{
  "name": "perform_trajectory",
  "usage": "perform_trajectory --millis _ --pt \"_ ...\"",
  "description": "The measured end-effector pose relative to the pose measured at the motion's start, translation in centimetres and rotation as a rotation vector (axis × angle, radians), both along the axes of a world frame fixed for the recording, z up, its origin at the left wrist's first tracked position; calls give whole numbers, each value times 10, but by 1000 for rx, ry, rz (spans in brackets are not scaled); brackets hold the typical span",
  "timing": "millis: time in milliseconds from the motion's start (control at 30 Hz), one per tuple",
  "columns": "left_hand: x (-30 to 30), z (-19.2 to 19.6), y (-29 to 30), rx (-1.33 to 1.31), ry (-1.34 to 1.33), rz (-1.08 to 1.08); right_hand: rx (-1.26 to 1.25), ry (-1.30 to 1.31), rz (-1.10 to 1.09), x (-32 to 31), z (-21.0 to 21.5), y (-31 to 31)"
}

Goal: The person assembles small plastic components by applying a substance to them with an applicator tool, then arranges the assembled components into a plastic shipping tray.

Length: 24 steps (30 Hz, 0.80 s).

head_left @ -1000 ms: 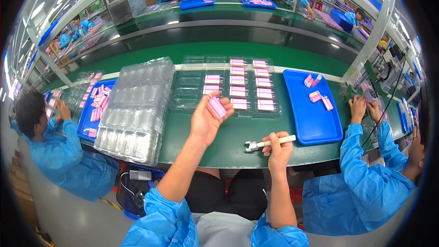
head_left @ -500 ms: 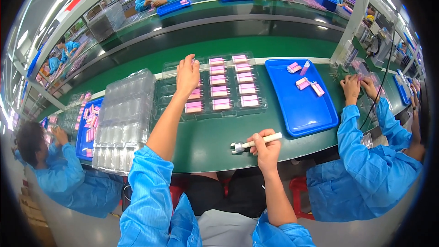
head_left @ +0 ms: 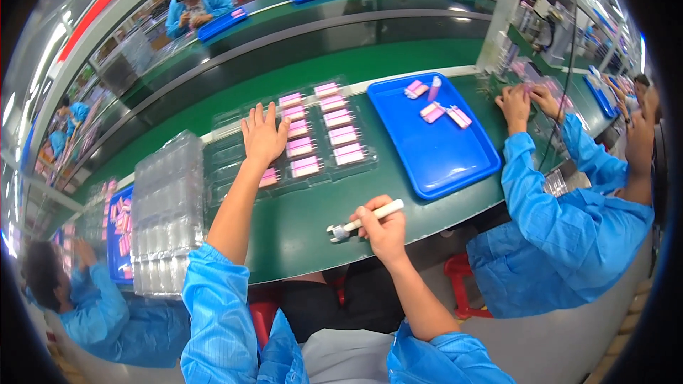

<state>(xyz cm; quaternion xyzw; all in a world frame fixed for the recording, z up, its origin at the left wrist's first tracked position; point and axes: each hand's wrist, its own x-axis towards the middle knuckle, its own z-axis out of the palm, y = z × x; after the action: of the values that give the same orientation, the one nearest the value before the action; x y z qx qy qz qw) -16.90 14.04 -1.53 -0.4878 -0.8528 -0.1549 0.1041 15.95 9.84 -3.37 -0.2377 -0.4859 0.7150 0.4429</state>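
The left hand (head_left: 265, 136) spreads its fingers apart, palm down, over a thin, clear moulded plastic tray (head_left: 229, 156) where boxy pink-and-white blocks (head_left: 305, 166) sit in rows. The right hand (head_left: 383, 229) has its fingers clamped around a smooth, round white stick (head_left: 388, 209) with a forked metallic tip (head_left: 339, 232), above the glossy green surface (head_left: 299, 252). A shallow blue bin (head_left: 445, 156) with rounded corners carries loose blocks (head_left: 432, 112).

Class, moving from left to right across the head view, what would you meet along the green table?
Left-hand blue tray, stack of clear plastic trays, the person's left hand, rightmost column of pink-and-white pieces, right-hand blue tray, a co-worker's hands.
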Motion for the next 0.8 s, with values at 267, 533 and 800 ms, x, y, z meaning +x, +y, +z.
perform_trajectory --millis 267,533,800 --pt "160 37 79 271 -162 -682 24 16 -42 6 -1 -1" --pt "242 42 152 52 -138 -816 65 25 -202 7 -5 -8" --pt "257 15 185 -2 -99 -656 100 177 -284 4 -23 -2"
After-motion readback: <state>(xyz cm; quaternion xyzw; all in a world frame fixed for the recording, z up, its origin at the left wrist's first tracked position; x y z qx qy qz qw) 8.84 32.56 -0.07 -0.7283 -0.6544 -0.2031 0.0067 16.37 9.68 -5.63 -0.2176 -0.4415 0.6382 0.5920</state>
